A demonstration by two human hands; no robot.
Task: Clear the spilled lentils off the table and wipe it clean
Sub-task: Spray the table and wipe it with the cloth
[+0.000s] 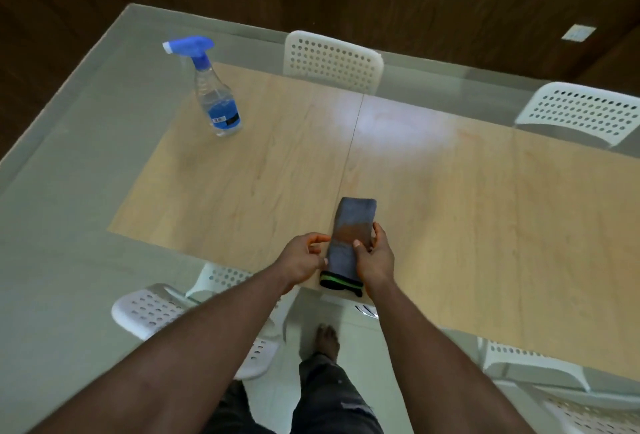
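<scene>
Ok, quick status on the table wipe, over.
Right hand grips folded grey cloth, left hand at its edge. No lentils visible on table. Spray bottle stands far left, clear.

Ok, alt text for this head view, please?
Both hands hold a folded grey cloth with an orange-brown stain over a wooden table: the right hand grips it, the left hand touches its edge. A blue-topped spray bottle stands far left.

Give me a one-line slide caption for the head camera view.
Both hands fold a stained grey cloth over the wooden table; a blue spray bottle stands at the far left.
</scene>
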